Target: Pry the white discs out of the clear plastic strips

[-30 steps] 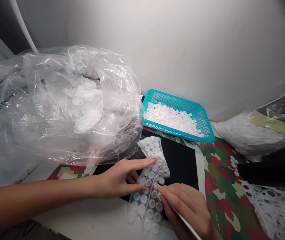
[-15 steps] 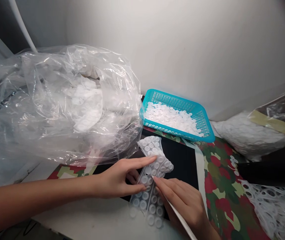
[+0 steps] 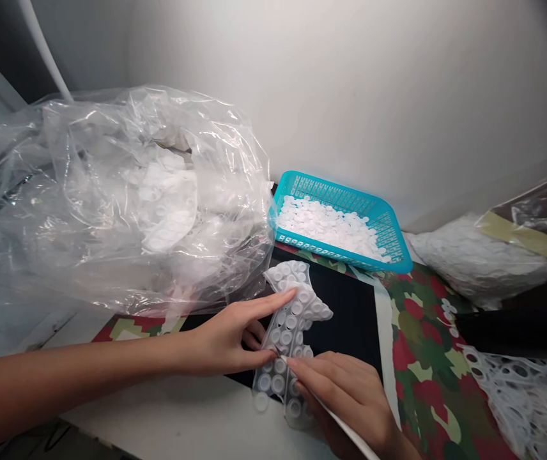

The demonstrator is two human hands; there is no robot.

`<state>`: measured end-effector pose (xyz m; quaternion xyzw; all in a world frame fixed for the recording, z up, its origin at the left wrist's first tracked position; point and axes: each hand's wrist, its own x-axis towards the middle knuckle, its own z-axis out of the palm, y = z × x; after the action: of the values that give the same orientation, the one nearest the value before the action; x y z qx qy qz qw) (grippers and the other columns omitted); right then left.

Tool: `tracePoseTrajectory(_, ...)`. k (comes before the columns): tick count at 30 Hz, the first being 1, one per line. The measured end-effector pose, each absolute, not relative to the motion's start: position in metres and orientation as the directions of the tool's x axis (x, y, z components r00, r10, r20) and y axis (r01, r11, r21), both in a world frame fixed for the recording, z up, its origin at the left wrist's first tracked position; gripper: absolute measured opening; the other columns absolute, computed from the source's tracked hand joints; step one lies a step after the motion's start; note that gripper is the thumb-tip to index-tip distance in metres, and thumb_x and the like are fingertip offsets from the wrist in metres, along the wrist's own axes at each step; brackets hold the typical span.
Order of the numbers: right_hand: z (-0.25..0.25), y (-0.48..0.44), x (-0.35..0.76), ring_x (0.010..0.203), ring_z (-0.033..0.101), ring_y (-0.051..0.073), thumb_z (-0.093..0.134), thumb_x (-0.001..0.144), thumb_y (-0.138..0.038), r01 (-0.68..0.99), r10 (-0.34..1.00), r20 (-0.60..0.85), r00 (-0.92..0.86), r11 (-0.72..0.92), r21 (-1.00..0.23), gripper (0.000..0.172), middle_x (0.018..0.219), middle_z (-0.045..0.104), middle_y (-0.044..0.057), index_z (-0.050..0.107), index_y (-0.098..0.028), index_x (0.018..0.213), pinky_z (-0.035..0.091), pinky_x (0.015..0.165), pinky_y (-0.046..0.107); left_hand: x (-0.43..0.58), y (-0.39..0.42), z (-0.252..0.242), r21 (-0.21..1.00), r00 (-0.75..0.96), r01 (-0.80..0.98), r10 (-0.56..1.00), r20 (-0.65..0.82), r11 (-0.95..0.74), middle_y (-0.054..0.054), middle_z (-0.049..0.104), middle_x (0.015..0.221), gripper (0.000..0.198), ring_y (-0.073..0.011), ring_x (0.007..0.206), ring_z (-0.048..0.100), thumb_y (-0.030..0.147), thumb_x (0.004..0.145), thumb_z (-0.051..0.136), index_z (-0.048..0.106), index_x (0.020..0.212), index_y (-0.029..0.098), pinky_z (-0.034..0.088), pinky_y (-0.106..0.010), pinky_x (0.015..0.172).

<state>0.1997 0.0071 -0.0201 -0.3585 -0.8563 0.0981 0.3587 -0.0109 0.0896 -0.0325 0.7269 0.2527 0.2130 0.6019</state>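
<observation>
– What's the bag (image 3: 82, 211) at nine o'clock made of?
– Thin clear plastic, crinkled and glossy.
– And the sheet (image 3: 287, 319) at six?
– Translucent plastic too, knobbly, with a duller sheen.
– The basket (image 3: 340, 253), three o'clock?
– Smooth plastic, faintly shiny.
– The mat (image 3: 350, 313), between four and five?
– Matt, like the smooth wall (image 3: 302, 83) at twelve.

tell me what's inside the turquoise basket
The turquoise basket holds a heap of small white round pieces. Anything beneath their top layer is covered and cannot be seen.
</observation>
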Motion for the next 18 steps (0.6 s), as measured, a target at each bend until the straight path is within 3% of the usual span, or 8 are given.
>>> tracePoseTrajectory(9, -0.029, 0.005, 0.204, 0.079, 0.063, 0.018, 0.060, 0.083, -0.005, 0.568, 0.652, 0.499, -0.570, 0.752, -0.334, 0.041, 0.102, 0.070, 0.011, 0.056, -0.008, 0.123, 0.050, 0.064, 0.030, -0.011, 0.090, -0.033, 0.988, 0.795, 0.108, 0.607, -0.022, -0.106, 0.006, 0.039, 0.074, 0.080, -0.0035, 0.055, 0.038, 0.011, 0.080, 0.059, 0.019, 0.147, 0.031, 0.045, -0.013, 0.052)
tracePoseTrajectory(18, -0.033, 0.010, 0.198, 0.084, 0.063, 0.019, 0.057, 0.088, -0.009, 0.625, 0.668, 0.462, -0.583, 0.732, -0.270, 0.035, 0.105, 0.070, 0.011, 0.057, -0.008, 0.123, 0.051, 0.069, 0.030, -0.011, 0.088, -0.030, 0.980, 0.792, 0.121, 0.610, -0.001, -0.155, 0.006, 0.042, 0.074, 0.075, -0.0033, 0.055, 0.041, 0.017, 0.082, 0.060, 0.024, 0.146, 0.030, 0.048, -0.013, 0.054)
